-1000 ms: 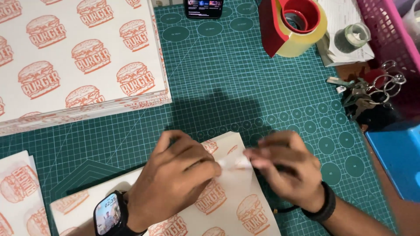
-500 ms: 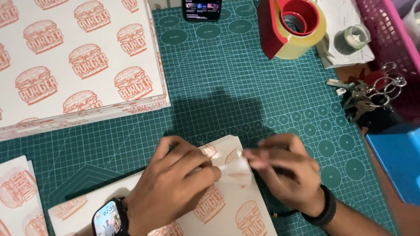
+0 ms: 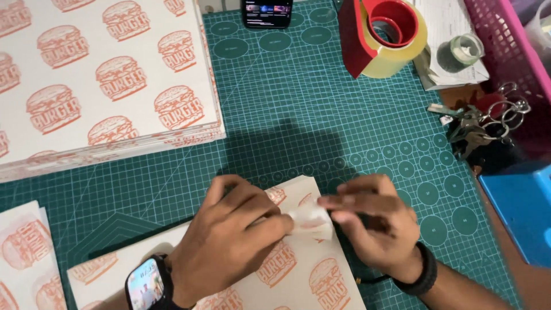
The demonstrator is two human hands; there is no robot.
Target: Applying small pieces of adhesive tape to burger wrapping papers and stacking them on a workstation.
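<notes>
A burger-printed paper sheet [image 3: 287, 270] lies on the green cutting mat [image 3: 321, 115], long axis slanting from lower left to upper right. Its upper-right corner is folded over, pinched between closed fingers of the left hand [image 3: 229, 244] and right hand [image 3: 373, 221].

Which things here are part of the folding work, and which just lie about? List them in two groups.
In hand: printed paper sheet, its corner pinched by the left hand and right hand; big paper stack; small stack; cutting mat.
Lying about: tape dispenser, phone, keys, pink basket, blue box.
</notes>
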